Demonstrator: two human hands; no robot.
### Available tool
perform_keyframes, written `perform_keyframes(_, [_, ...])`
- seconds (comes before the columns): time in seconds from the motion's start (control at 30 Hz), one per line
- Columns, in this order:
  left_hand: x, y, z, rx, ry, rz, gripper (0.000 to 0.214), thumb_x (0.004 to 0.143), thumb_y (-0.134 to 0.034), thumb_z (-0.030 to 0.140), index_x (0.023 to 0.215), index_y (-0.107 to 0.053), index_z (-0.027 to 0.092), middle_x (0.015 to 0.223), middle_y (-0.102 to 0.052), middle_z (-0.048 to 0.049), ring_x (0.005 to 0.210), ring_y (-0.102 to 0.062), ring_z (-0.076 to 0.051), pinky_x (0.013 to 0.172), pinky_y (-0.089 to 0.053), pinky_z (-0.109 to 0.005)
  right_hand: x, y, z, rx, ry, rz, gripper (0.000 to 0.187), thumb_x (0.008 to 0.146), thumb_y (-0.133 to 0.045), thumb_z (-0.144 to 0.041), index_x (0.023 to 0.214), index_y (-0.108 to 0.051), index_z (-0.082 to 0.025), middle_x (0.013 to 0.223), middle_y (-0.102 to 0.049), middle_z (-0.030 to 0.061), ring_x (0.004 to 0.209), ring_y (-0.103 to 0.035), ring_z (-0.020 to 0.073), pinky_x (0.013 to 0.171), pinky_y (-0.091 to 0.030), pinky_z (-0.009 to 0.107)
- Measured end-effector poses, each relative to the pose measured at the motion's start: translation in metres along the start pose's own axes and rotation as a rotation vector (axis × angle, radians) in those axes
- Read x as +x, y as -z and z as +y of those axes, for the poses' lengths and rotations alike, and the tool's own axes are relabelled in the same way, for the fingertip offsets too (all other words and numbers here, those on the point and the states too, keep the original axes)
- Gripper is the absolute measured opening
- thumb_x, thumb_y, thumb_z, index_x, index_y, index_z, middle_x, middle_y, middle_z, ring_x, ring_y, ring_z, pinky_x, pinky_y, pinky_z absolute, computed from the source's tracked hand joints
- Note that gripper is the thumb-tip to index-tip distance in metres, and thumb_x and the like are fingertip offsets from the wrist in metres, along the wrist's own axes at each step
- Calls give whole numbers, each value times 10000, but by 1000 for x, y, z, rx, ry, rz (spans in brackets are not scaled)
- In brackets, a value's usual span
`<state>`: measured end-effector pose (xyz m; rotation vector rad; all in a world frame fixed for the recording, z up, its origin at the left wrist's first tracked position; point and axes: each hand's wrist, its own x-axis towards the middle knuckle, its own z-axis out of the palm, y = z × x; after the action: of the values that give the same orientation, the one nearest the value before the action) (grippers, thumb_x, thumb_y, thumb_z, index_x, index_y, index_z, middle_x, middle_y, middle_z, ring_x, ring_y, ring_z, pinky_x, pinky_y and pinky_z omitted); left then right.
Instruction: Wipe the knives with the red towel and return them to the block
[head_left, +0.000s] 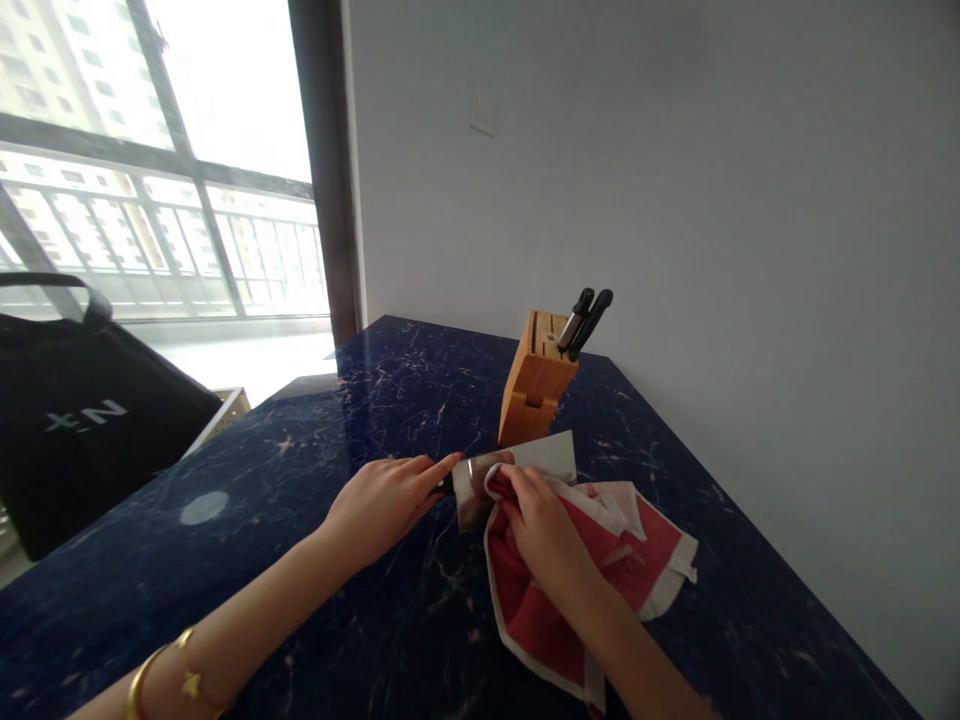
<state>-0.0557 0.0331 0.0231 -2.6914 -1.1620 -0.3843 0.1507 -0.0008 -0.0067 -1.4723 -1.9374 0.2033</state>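
My left hand [390,502] is closed around the dark handle of a cleaver [551,455], with a finger stretched toward the base of the blade. The broad, shiny blade points right, just in front of the wooden knife block [534,390]. A red and white cloth [622,560] is bunched in my right hand [541,520], which presses a fold of it against the blade. Part of the blade is hidden behind the cloth and fingers. The rest of the cloth drapes over the tabletop.
Two black-handled knives [589,320] stand in the block. The dark blue marbled table [360,620] reaches to a grey wall [675,200] on the right. At the left hangs a black bag [105,410], with a bright window [232,150] behind it.
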Motion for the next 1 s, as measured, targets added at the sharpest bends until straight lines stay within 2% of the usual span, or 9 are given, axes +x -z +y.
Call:
perform_keyframes(0.2, [0, 0, 1, 3, -3, 11, 435, 878, -418, 277, 1306, -339, 257, 905, -642, -5, 779, -621, -177, 627, -437, -275, -2, -4, -3, 65, -1, -16, 389, 748, -353, 20, 1020, -523, -199, 946, -541, 53, 886, -555, 159, 812, -442, 312])
perform_keyframes(0.4, [-1, 0, 3, 5, -13, 32, 428, 889, -403, 280, 1310, -332, 255, 906, -643, -10, 787, -618, -171, 645, -438, -273, 3, 5, 3, -6, -51, 97, 292, 777, -382, -37, 1000, -511, -176, 930, -537, 73, 919, -545, 197, 817, -437, 355])
perform_keyframes(0.6, [-1, 1, 4, 1, -30, 45, 433, 884, -419, 280, 1308, -332, 258, 913, -645, -6, 784, -616, -171, 643, -443, -278, 3, 9, -5, 4, -34, 165, 262, 805, -404, -82, 1026, -492, -190, 941, -535, 73, 908, -543, 204, 811, -445, 377])
perform_keyframes(0.9, [-1, 0, 4, -3, -17, 44, 444, 880, -427, 287, 1313, -332, 262, 933, -643, -17, 797, -614, -168, 660, -443, -271, -1, 2, -20, 52, 53, 9, 331, 792, -374, -25, 1046, -507, -191, 984, -529, 65, 935, -526, 174, 844, -440, 334])
perform_keyframes(1.0, [-1, 1, 5, -3, -12, 35, 439, 885, -411, 278, 1317, -331, 265, 926, -643, -24, 804, -614, -165, 663, -441, -260, 1, 6, -14, 21, 36, 26, 349, 772, -362, -1, 1012, -525, -195, 945, -534, 58, 904, -538, 172, 828, -448, 331])
